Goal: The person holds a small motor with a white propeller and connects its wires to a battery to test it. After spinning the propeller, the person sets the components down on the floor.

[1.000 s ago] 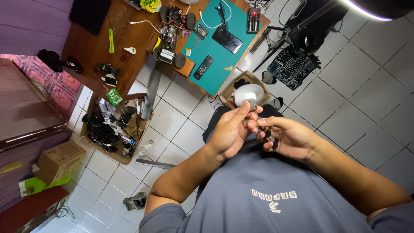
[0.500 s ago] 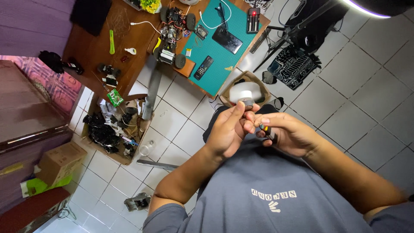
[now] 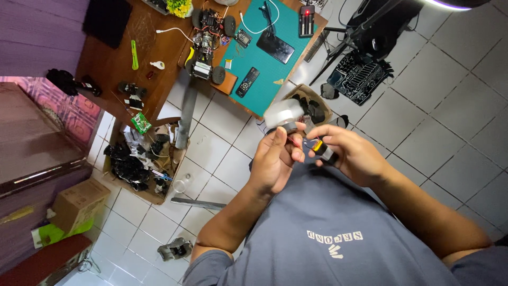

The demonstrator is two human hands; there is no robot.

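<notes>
My left hand (image 3: 275,159) and my right hand (image 3: 353,154) are raised together in front of my grey shirt. The right fingers pinch a small black and orange part (image 3: 319,149). Thin red wires (image 3: 294,142) run from it toward the left hand, whose thumb and fingers close on the wire end. A white round object (image 3: 283,113) with a dark band shows just behind the left fingertips. Whether the left hand touches it cannot be told.
A cardboard box (image 3: 319,98) with dark items sits on the tiled floor behind the hands. The wooden table (image 3: 114,63) holds a green mat (image 3: 264,79), a stripped model car (image 3: 203,45), a remote (image 3: 247,81) and a phone (image 3: 275,46). A box of black parts (image 3: 143,159) stands below it.
Both hands have drifted slightly upward and apart in the view. The small part now shows more clearly between the right fingers.
</notes>
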